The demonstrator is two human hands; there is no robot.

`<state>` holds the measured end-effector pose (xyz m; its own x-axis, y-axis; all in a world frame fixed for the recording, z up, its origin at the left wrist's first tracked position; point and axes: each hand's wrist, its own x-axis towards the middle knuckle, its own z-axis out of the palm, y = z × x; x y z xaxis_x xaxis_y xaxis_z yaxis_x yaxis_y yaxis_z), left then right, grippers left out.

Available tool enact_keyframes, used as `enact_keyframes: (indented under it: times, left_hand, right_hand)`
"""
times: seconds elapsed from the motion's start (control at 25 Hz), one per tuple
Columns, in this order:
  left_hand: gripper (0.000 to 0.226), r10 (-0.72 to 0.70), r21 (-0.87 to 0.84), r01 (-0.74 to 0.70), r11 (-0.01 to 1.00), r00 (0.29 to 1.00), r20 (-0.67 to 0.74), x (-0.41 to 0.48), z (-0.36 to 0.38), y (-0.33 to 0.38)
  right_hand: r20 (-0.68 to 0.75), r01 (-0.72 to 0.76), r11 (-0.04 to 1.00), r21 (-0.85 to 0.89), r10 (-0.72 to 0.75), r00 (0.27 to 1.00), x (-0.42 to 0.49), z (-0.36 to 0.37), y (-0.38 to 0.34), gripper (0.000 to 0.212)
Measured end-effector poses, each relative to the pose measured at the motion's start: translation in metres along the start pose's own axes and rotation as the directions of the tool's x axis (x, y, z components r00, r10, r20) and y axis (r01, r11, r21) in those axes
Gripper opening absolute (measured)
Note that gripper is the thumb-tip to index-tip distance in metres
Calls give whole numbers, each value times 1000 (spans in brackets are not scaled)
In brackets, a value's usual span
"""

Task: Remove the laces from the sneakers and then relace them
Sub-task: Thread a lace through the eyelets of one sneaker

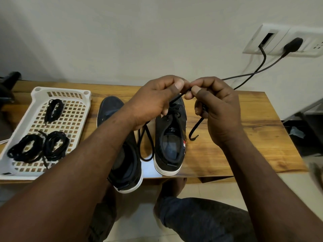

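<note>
While hovering above the far end of the right-side sneaker (170, 142), pinching the black lace (176, 99) between thumb and forefinger of the left hand (153, 100), other fingers curling inward. Gripping the same lace just beside it with the right hand (215, 109), thumb pressing against curled fingers, knuckles of the two hands nearly touching. Running taut from the pinch down to the upper eyelets of that sneaker; looping slackly from under the left hand down between the two shoes; trailing out below the right palm, loose tip lying on the wooden table (244, 137). Sitting side by side on the table, both dark sneakers with white soles, long axes running near to far, toes pointing away toward the wall, heels facing the near edge; heel of the left-side sneaker (111, 109) overhanging that edge, much of it hiding behind the left forearm. Lying at the left end of the table, a white perforated tray (61, 89) holding three coiled bundles of black laces (54, 110). Hanging from a wall socket (286, 41) at upper right, two black cables (251, 73).
</note>
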<state>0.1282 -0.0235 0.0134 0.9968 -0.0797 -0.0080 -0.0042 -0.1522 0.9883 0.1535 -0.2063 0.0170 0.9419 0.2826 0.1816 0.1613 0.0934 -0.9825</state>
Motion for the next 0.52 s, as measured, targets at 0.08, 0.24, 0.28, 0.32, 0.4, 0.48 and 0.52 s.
enact_keyframes:
  times: [0.08, 0.24, 0.28, 0.32, 0.4, 0.48, 0.52]
  left_hand:
    - [19, 26, -33, -25, 999, 999, 27, 2, 6, 0]
    - [12, -157, 490, 294, 821, 941, -301, 9, -8, -24]
    - [9, -157, 594, 345, 727, 926, -345, 8, -12, -29]
    - [9, -121, 624, 329, 708, 928, -352, 6, -13, -29]
    - [21, 22, 502, 107, 858, 970, -243, 4, -12, -21]
    - [25, 86, 233, -70, 970, 995, -59, 2, -4, -8]
    - [20, 90, 165, -90, 982, 996, 6, 1, 2, -4]
  right_hand:
    - [2, -3, 1000, -2, 3, 1000, 0, 0, 1, 10]
    - [-29, 28, 999, 32, -28, 999, -1, -6, -1, 13]
    - [-43, 31, 998, 45, -29, 999, -1, -7, -2, 14]
    - [-50, 26, 998, 52, -23, 998, -1, -8, -3, 15]
    - [-30, 4, 999, 41, -3, 1000, 1, -6, -1, 13]
    - [3, -10, 1000, 16, 10, 1000, 1, -4, 3, 12]
    - [12, -12, 1000, 8, 12, 1000, 1, -3, 4, 11]
